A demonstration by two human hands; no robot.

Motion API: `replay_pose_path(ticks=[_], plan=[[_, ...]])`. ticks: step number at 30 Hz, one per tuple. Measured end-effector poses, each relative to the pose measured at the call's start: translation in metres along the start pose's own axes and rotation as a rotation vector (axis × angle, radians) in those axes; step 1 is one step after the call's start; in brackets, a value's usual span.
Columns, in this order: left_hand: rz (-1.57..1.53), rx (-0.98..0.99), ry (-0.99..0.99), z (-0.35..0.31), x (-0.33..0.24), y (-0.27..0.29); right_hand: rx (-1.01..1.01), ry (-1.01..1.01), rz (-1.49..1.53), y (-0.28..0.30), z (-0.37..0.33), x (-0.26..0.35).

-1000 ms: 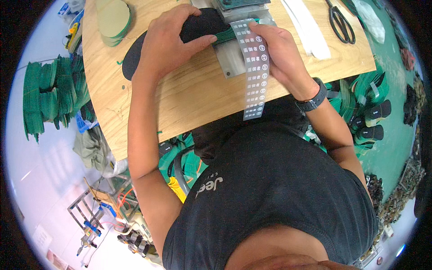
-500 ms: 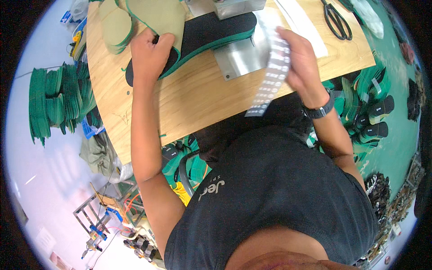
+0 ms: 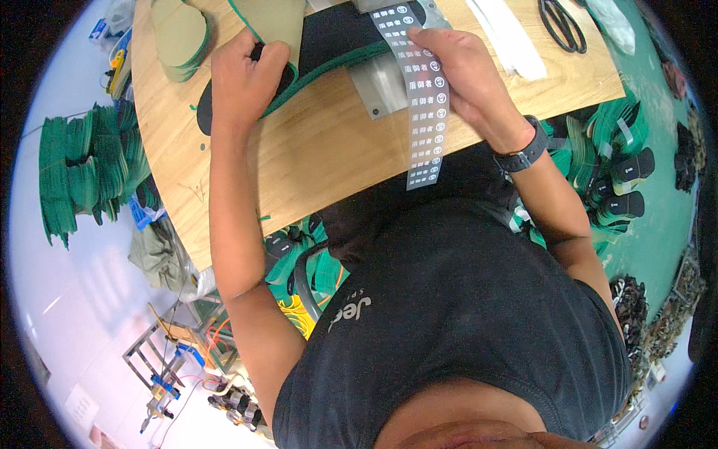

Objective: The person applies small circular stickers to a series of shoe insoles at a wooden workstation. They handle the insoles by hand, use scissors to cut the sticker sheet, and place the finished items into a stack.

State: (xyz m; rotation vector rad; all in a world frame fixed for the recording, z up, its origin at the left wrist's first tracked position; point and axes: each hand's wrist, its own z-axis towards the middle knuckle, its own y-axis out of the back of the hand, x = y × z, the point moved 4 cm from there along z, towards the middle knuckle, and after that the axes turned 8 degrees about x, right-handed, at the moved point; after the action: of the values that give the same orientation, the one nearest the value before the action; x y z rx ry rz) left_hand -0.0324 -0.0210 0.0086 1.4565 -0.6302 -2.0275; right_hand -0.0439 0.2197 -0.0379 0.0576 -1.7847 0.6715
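My left hand (image 3: 247,73) is closed at the heel end of a black insole with a green underside (image 3: 329,49), its fingers curled and thumb pressed in. A beige insole piece with a green edge (image 3: 271,16) rises beside that hand, overlapping the black one. Between thumb and fingers, my right hand (image 3: 467,78) pinches a translucent strip of white printed transfer labels (image 3: 424,120). The strip's upper end lies over the toe of the black insole, and its lower end hangs past the table's near edge. Under the strip shows a metal plate (image 3: 380,93).
Beige insoles (image 3: 179,37) are stacked at the wooden table's (image 3: 307,179) far left. White strips (image 3: 512,45) and black-handled scissors (image 3: 562,26) lie at the right. Green insole bundles stand left of the table (image 3: 93,168) and on the floor at right (image 3: 606,165).
The label strip has swung left with my right hand, so its upper end now covers the insole's toe. My left hand keeps its hold; the view has shifted slightly.
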Motion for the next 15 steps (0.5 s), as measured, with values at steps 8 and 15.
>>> replay_pose_path(ticks=[8,15], plan=[[-0.097,0.021,0.096,-0.006,-0.001,-0.006,-0.058,-0.051,-0.061,0.0,0.001,-0.005],[0.146,0.11,-0.096,-0.001,-0.012,-0.016,-0.068,0.001,-0.102,0.002,0.004,-0.005]])
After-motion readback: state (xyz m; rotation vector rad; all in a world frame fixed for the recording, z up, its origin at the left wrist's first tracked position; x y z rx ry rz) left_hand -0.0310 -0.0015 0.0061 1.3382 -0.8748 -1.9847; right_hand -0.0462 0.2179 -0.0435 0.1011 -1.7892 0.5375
